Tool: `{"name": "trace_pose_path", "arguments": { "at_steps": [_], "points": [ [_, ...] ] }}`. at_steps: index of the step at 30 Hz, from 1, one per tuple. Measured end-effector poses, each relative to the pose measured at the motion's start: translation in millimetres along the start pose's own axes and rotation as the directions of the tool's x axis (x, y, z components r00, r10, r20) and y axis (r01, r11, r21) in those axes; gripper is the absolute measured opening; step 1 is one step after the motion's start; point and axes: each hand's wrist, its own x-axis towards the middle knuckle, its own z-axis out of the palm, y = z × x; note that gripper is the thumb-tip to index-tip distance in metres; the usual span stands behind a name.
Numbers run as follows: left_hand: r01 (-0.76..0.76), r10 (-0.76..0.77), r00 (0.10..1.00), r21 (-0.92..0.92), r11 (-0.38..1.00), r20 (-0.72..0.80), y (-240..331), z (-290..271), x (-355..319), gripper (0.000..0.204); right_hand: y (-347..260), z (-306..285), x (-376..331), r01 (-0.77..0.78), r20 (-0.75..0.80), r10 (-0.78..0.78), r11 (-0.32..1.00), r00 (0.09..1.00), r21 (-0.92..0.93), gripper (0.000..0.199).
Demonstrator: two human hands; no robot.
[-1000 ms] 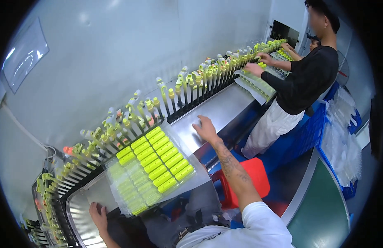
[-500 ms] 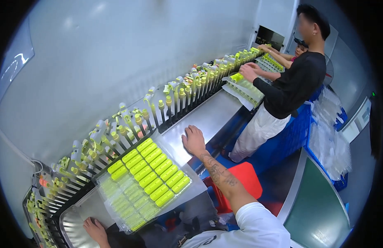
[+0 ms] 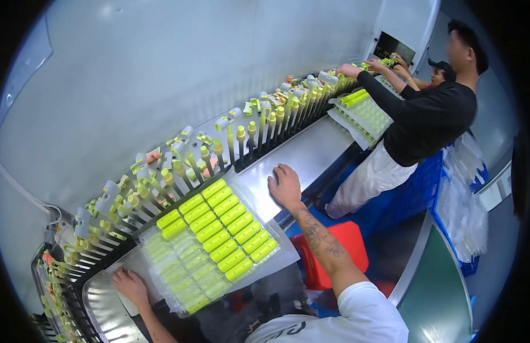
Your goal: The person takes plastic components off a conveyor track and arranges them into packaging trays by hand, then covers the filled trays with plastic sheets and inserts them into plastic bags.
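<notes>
Both hands lie flat and empty on the steel surface (image 3: pixel 311 154): left hand (image 3: pixel 129 286) and right hand (image 3: pixel 286 186) flank the clear plastic tray of yellow-green caps (image 3: pixel 219 240). It looks light, flimsy, likely to bow; grip opposite edges.

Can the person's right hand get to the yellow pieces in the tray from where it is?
Probably yes. The right hand rests flat on the metal table beside the clear tray, and the yellow pieces lie uncovered with nothing in between.
</notes>
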Motion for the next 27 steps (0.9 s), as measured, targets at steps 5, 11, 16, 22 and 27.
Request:
{"name": "trace_pose_path", "arguments": {
  "at_steps": [5,11,16,22,27],
  "points": [
    [0.009,-0.008,1.0,-0.015,1.0,0.014,4.0,-1.9,-2.0,0.04,2.2,-1.9,-5.6,-0.029,0.003,0.029,0.999,1.0,0.018,0.039],
    [0.036,-0.034,0.999,-0.047,0.998,0.042,13.6,0.3,-3.1,0.04,9.4,-2.9,-2.5,-0.004,-0.02,0.004,1.0,1.0,0.008,0.037],
    [0.005,-0.005,1.0,-0.033,0.999,0.006,8.5,-0.3,-2.9,0.038,9.0,1.8,-5.7,0.008,-0.047,-0.008,1.0,0.999,0.012,0.037],
    [0.01,-0.01,1.0,-0.056,0.998,0.002,5.8,0.9,0.3,0.037,8.4,3.9,-7.6,0.0,-0.042,-0.001,1.0,0.999,-0.007,0.038],
    [0.009,-0.009,1.0,-0.045,0.999,-0.018,5.7,-1.2,-2.0,0.035,6.9,4.1,-8.4,-0.003,-0.036,0.003,1.0,0.999,0.008,0.038]
  ]
}}
